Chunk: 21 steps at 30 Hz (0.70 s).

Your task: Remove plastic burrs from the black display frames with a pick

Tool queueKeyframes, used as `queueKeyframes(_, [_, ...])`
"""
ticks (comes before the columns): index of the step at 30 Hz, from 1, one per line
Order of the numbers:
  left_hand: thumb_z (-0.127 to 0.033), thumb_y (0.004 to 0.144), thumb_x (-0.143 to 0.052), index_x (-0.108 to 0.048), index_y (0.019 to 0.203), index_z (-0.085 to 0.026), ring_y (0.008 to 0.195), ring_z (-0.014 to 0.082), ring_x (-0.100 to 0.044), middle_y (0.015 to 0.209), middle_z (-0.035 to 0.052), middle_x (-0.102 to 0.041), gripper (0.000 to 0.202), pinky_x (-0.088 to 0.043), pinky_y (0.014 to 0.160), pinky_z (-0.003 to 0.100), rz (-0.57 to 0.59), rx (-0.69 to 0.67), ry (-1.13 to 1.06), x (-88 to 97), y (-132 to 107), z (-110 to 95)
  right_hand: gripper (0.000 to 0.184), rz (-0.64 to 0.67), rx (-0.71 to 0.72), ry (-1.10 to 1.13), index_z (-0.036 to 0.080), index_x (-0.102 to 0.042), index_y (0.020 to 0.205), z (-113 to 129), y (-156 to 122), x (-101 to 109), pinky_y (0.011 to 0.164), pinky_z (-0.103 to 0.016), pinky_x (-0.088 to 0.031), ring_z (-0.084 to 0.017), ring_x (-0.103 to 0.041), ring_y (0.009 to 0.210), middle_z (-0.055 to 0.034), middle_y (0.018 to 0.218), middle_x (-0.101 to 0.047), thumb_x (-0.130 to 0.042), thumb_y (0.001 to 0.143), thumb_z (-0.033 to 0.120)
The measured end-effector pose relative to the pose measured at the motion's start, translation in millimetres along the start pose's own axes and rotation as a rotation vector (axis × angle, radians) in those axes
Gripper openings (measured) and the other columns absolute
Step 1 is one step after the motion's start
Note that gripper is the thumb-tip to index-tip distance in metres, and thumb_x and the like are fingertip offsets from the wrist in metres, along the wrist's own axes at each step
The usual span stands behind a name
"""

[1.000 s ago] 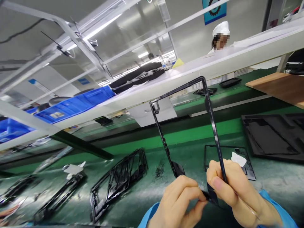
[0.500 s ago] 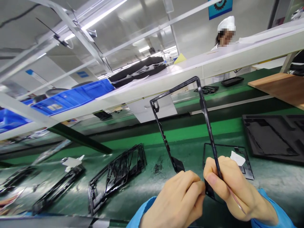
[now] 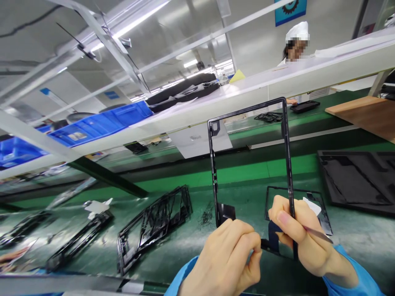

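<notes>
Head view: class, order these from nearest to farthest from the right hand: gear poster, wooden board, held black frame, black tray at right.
1. Held black frame: gripped in the right hand.
2. Black tray: to that hand's right.
3. Wooden board: beyond the tray, upper right.
4. Gear poster: high up, at the top edge.

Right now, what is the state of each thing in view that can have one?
Held black frame: raised, opening toward the camera.
Right hand: closed around the frame's side.
Thin pointed strip: in right hand.
Left hand: fingers curled at the frame's lower edge; grip hidden.
Black frame pile: overlapping, on the green bench.
Single black frame: on bench, partly hidden.
Black foam tray: recessed side up.
Blue bin: open-topped, on white shelf.
</notes>
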State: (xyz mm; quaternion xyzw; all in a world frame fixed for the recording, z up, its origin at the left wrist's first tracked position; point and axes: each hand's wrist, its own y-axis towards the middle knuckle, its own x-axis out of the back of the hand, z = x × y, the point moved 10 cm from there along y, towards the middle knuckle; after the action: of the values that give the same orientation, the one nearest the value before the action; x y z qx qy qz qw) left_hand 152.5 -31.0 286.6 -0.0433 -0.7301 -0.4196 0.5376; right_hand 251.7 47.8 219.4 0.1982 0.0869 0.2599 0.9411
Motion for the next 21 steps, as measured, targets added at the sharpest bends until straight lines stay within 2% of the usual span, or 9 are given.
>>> queueKeyframes(3, [-0.001, 0.096, -0.047, -0.052, 0.096, -0.022, 0.072, 0.0136, -0.061, 0.08, 0.0, -0.063, 0.022, -0.051, 0.068, 0.024, -0.051, -0.002, 0.009, 5.5, -3.4, 2.5, 0.043, 0.029, -0.04, 0.117, 0.022, -0.05, 0.081, -3.1, 3.0, -6.1, 0.044, -0.026, -0.022, -0.009, -0.029, 0.052, 0.0044, 0.071, -0.043, -0.045, 0.117, 0.044])
queueKeyframes(8, [-0.003, 0.097, -0.05, -0.054, 0.097, -0.021, 0.073, 0.0134, -0.062, 0.083, 0.001, -0.065, 0.019, -0.052, 0.07, 0.024, -0.116, 0.019, -0.03, 12.4, -10.6, 12.5, 0.047, 0.005, -0.058, 0.262, 0.023, -0.044, 0.077, -1.4, 9.4, -7.9, 0.043, -0.025, -0.021, -0.009, -0.03, 0.05, 0.0067, 0.067, -0.031, -0.051, 0.114, 0.05])
queueKeyframes(13, [-0.006, 0.098, -0.053, -0.055, 0.097, -0.022, 0.077, 0.0123, -0.065, 0.085, 0.0009, -0.066, 0.016, -0.053, 0.072, 0.022, -0.156, 0.063, -0.097, 13.3, -15.2, 22.7, 0.049, -0.057, -0.057, 0.248, 0.024, -0.041, 0.076, 0.3, 14.6, -3.2, 0.042, -0.026, -0.019, -0.01, -0.026, 0.047, 0.0077, 0.058, -0.031, -0.052, 0.112, 0.054])
queueKeyframes(18, [-0.002, 0.093, -0.051, -0.052, 0.094, -0.023, 0.071, 0.0096, -0.069, 0.089, -0.0011, -0.076, 0.02, -0.047, 0.063, 0.021, -0.142, 0.037, -0.143, -1.6, -11.2, 13.7, 0.05, -0.079, -0.023, 0.222, 0.024, -0.041, 0.074, 1.9, 19.3, -5.1, 0.042, -0.025, -0.02, -0.01, -0.025, 0.047, 0.0081, 0.056, -0.031, -0.051, 0.112, 0.055])
queueKeyframes(21, [-0.002, 0.094, -0.05, -0.05, 0.089, -0.023, 0.066, 0.0101, -0.066, 0.081, -0.0021, -0.072, 0.021, -0.048, 0.064, 0.022, -0.131, 0.041, -0.171, -10.8, -8.9, 11.2, 0.049, -0.069, -0.022, 0.2, 0.024, -0.041, 0.075, -1.6, 20.1, -7.2, 0.043, -0.026, -0.019, -0.01, -0.025, 0.047, 0.0084, 0.055, -0.031, -0.049, 0.113, 0.055])
